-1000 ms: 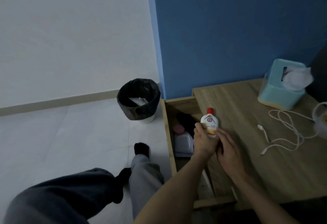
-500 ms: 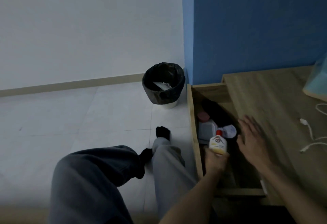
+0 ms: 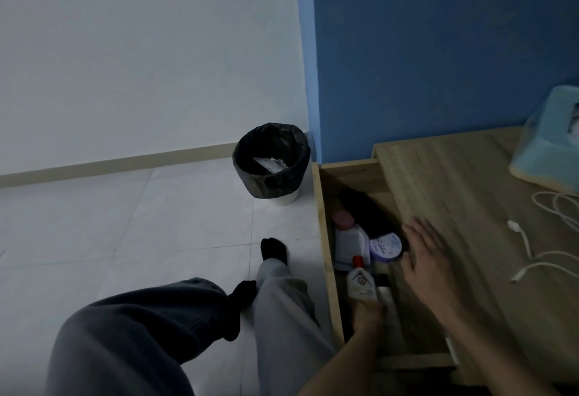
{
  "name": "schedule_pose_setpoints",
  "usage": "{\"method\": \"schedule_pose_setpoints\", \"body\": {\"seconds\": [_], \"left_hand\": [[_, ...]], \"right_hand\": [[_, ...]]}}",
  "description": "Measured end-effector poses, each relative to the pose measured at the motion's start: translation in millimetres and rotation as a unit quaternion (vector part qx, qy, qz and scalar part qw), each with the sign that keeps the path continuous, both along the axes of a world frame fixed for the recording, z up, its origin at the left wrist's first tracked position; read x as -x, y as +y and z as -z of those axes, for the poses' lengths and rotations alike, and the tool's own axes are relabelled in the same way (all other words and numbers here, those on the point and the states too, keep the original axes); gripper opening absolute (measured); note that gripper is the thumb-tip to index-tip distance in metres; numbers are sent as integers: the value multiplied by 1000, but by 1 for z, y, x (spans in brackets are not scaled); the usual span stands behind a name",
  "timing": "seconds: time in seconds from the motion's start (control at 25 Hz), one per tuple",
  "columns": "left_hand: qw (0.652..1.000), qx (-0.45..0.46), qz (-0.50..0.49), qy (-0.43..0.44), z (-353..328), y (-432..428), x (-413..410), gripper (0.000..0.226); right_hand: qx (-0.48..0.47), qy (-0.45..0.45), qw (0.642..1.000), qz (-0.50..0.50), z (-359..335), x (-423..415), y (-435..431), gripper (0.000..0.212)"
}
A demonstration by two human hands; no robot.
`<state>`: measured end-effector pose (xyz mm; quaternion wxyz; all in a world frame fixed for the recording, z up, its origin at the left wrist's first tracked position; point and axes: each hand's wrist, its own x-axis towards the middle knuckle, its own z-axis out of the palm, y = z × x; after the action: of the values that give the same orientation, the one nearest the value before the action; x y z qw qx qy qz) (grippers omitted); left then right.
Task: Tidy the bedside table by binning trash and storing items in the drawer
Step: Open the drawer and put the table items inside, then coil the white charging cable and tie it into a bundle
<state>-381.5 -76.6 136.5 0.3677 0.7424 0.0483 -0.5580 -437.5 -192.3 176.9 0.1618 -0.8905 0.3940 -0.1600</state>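
My left hand (image 3: 366, 314) grips a small white bottle with a red cap (image 3: 360, 281) low inside the open wooden drawer (image 3: 322, 232). In the drawer lie a white bottle with a pink cap (image 3: 349, 239), a round purple-labelled tin (image 3: 385, 246) and a dark object (image 3: 366, 214). My right hand (image 3: 429, 261) hovers flat with spread fingers over the left edge of the bedside table top (image 3: 454, 195), holding nothing. A bin with a black liner (image 3: 272, 165) stands on the floor left of the drawer, with white paper in it.
A light-blue tissue box (image 3: 548, 148) and a white cable (image 3: 529, 248) lie on the table top at the right. My legs (image 3: 203, 326) stretch over the white tiled floor left of the drawer. A blue wall rises behind the table.
My left hand carried the red-capped bottle from above the table edge down into the drawer. My right hand let go of it and now hovers open over the table edge.
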Motion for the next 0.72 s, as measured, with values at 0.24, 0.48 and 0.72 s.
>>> {"method": "schedule_pose_setpoints", "body": {"seconds": [0.24,0.48,0.72], "left_hand": [[989,-57,64,-118,3,-2,11,59],[952,-17,95,-289,-62,-19,12,74],[862,232,224,-392,-99,-49,12,44]], "right_hand": [[-5,-3,1000,1,-1,0,1,52],[31,15,999,23,-9,4,3,52],[-40,-183,976,115,-49,38,-7,39]]}}
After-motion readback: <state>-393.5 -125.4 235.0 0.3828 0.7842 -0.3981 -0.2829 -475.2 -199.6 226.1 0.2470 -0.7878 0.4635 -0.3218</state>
